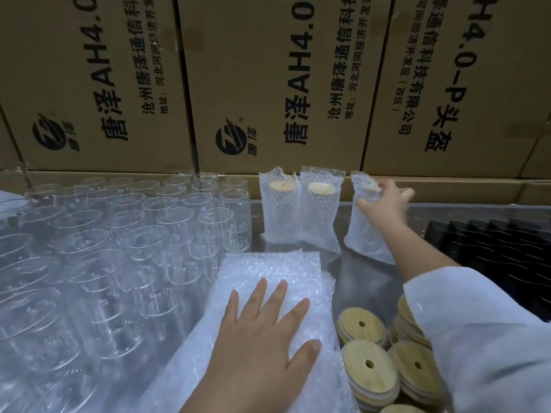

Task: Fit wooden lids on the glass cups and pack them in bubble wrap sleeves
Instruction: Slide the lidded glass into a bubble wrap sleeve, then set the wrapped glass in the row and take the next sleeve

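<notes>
My right hand (384,202) grips the top of a bubble-wrapped cup (365,231) that leans a little at the back right of the table. Two more wrapped cups with wooden lids stand upright to its left (280,208) (320,210). My left hand (265,332) lies flat, fingers spread, on a stack of bubble wrap sleeves (268,275) in the middle front. Several bare glass cups (125,234) fill the left half of the table. A pile of round wooden lids (369,365) with centre holes lies at the front right, partly under my right sleeve.
Large printed cardboard boxes (268,84) wall off the back of the table. A black ribbed tray (492,254) sits at the right edge. A bare strip of shiny table (366,281) runs between the sleeves and the wrapped cups.
</notes>
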